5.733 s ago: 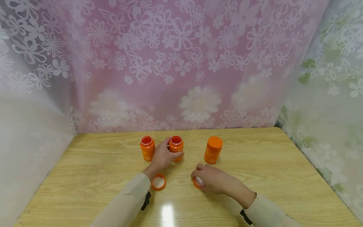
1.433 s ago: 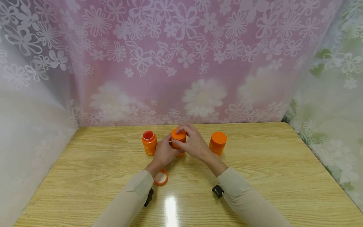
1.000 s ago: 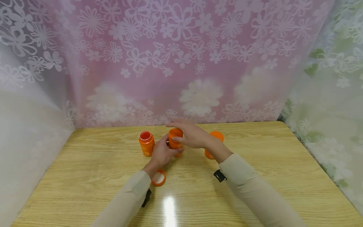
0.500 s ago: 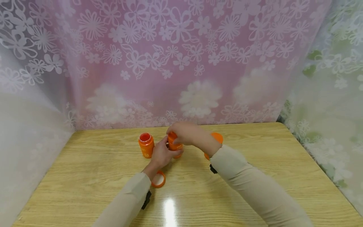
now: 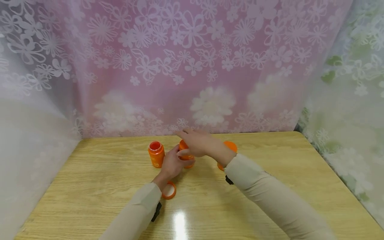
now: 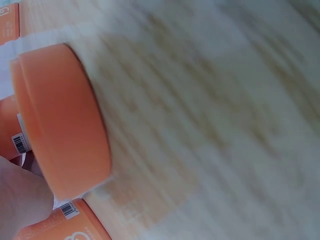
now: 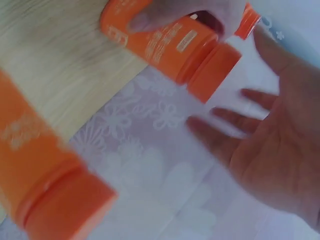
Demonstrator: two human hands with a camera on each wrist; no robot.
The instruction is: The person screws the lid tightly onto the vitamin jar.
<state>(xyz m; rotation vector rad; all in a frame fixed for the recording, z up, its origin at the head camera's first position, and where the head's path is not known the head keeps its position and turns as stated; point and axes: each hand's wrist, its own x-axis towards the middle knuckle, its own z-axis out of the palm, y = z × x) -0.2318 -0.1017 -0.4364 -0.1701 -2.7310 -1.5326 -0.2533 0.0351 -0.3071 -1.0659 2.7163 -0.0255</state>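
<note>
My left hand (image 5: 172, 165) grips the middle orange bottle (image 7: 167, 42) around its body as it stands on the table. An orange cap (image 7: 215, 72) sits on that bottle. My right hand (image 5: 199, 143) is over the cap with fingers spread; in the right wrist view the fingers are apart from it. Just left of my left hand stands an uncapped orange bottle (image 5: 156, 158), its red mouth showing. A loose orange cap (image 5: 169, 191) lies white inside up beside my left wrist, and its side fills much of the left wrist view.
A third orange bottle, capped (image 5: 230, 146), stands to the right, partly hidden behind my right forearm. The wooden table (image 5: 90, 186) ends at a pink floral curtain (image 5: 144, 110) at the back, with pale curtains at both sides.
Over several seconds my right hand has brought a cap from the table onto the middle bottle. Its fingers, around the cap half a second ago, are now spread. My left hand keeps its grip.
</note>
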